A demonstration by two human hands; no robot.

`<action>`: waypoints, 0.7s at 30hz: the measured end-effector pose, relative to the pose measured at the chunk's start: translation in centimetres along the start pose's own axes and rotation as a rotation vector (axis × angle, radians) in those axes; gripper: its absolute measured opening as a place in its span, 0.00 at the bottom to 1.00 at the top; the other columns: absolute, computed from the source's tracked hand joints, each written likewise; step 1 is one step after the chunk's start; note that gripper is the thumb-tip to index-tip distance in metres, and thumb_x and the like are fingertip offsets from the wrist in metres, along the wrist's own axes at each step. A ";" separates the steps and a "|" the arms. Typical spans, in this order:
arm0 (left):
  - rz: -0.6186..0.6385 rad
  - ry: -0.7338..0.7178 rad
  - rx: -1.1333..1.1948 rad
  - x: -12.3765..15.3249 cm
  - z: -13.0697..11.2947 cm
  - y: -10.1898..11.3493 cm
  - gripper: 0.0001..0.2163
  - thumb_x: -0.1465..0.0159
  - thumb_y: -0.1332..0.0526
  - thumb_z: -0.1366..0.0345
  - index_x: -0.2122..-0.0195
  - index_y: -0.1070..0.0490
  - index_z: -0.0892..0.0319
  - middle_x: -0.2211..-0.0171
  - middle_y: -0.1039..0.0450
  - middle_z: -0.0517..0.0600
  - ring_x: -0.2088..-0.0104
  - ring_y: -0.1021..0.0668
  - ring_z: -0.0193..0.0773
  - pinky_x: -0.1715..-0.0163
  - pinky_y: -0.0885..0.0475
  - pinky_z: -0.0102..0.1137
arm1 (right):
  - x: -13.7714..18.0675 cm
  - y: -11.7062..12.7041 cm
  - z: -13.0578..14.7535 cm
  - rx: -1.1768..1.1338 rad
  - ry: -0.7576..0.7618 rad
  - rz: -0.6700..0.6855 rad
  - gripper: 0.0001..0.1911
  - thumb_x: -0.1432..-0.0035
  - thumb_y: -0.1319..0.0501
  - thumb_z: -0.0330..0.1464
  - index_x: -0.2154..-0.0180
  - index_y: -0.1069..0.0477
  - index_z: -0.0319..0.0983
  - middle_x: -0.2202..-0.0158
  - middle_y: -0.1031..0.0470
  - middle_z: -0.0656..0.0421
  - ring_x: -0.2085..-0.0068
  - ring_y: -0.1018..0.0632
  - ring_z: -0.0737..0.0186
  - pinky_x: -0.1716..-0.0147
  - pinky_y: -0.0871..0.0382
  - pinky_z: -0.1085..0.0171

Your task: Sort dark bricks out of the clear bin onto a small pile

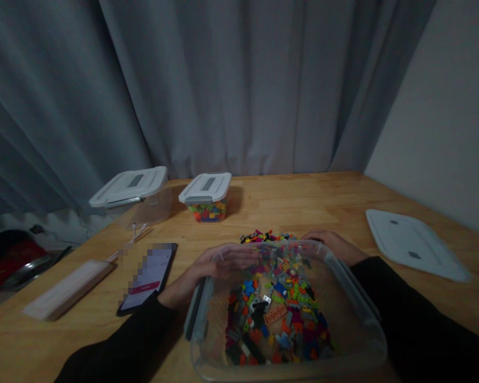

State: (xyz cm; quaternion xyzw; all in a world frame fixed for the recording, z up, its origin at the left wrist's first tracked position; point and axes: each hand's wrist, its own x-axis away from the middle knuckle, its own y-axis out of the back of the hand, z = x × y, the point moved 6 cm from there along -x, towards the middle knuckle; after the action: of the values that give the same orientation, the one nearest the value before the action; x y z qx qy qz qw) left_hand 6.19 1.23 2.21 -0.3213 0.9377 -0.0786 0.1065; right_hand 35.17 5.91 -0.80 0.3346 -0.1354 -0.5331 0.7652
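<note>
A clear plastic storage box stands in front of me with its top uncovered. Small mixed building bricks lie scattered over its bottom, among them a larger orange brick. Just past the box's far rim is a heap of small building bricks on the table. My left hand reaches around the far left corner, its fingers stretched out and seen partly through the clear wall. Around the far right corner, my right hand extends toward the heap's right side; the box partly hides its fingers, which look stretched out.
A white lid lies flat at the right. To my left are a phone and a white power strip with a cable. Farther back stand a lidded box of bricks and a larger lidded clear box. Grey curtains hang behind the table.
</note>
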 end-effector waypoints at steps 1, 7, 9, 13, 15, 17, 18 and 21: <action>-0.001 0.003 -0.006 0.0 0.0 0.1 0.32 0.47 0.44 0.72 0.38 0.34 0.66 0.38 0.31 0.63 0.36 0.32 0.58 0.34 0.48 0.56 | 0.0 0.0 0.0 -0.001 -0.003 0.006 0.15 0.42 0.37 0.41 0.58 0.21 0.40 0.56 0.18 0.51 0.53 0.20 0.48 0.49 0.28 0.51; 0.003 -0.006 -0.005 -0.1 0.1 0.3 0.32 0.47 0.43 0.72 0.38 0.34 0.67 0.38 0.31 0.64 0.36 0.32 0.59 0.34 0.48 0.56 | 0.0 0.0 0.4 -0.004 -0.014 0.019 0.16 0.42 0.37 0.41 0.58 0.21 0.39 0.57 0.18 0.51 0.54 0.19 0.47 0.49 0.27 0.50; -0.003 -0.005 0.009 0.0 0.1 0.2 0.32 0.46 0.44 0.72 0.37 0.35 0.67 0.38 0.32 0.64 0.36 0.32 0.59 0.34 0.48 0.57 | 0.0 0.0 0.5 -0.003 -0.029 0.023 0.16 0.42 0.37 0.42 0.57 0.21 0.38 0.56 0.18 0.50 0.53 0.19 0.47 0.49 0.27 0.50; -0.001 0.005 0.016 0.1 0.2 0.3 0.31 0.45 0.44 0.72 0.37 0.35 0.67 0.37 0.32 0.64 0.35 0.33 0.59 0.34 0.49 0.57 | 0.1 0.0 0.6 0.005 -0.054 0.028 0.18 0.40 0.39 0.43 0.57 0.22 0.37 0.56 0.18 0.50 0.53 0.20 0.48 0.49 0.28 0.50; 0.000 0.015 0.016 0.1 0.3 0.4 0.31 0.46 0.43 0.72 0.37 0.34 0.66 0.37 0.33 0.65 0.35 0.33 0.60 0.33 0.49 0.57 | 0.1 0.1 0.5 -0.005 -0.062 0.010 0.18 0.41 0.38 0.43 0.59 0.21 0.37 0.57 0.18 0.51 0.54 0.19 0.48 0.51 0.27 0.51; 0.003 0.015 0.014 0.0 0.4 0.5 0.32 0.46 0.43 0.72 0.37 0.35 0.66 0.37 0.33 0.65 0.35 0.33 0.60 0.33 0.49 0.57 | 0.1 0.2 0.3 -0.016 -0.072 -0.010 0.16 0.42 0.38 0.43 0.59 0.21 0.38 0.58 0.18 0.51 0.55 0.19 0.49 0.52 0.27 0.51; 0.007 0.009 0.011 0.0 0.3 0.6 0.32 0.46 0.42 0.72 0.37 0.35 0.66 0.37 0.32 0.65 0.35 0.33 0.60 0.33 0.49 0.57 | 0.1 0.2 0.2 -0.020 -0.073 -0.018 0.16 0.43 0.37 0.42 0.60 0.21 0.38 0.59 0.18 0.52 0.56 0.19 0.48 0.52 0.27 0.51; 0.007 -0.001 0.000 -0.1 0.3 0.7 0.32 0.47 0.42 0.72 0.37 0.34 0.67 0.38 0.32 0.65 0.36 0.33 0.61 0.33 0.49 0.57 | 0.0 0.3 0.1 -0.020 -0.065 -0.036 0.13 0.44 0.37 0.40 0.62 0.21 0.40 0.59 0.18 0.52 0.56 0.19 0.48 0.53 0.26 0.51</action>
State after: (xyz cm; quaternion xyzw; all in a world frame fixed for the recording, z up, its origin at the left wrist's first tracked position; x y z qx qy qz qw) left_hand 5.95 1.77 1.79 -0.3180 0.9387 -0.0782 0.1075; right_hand 35.35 5.92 -0.55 0.3120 -0.1486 -0.5588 0.7539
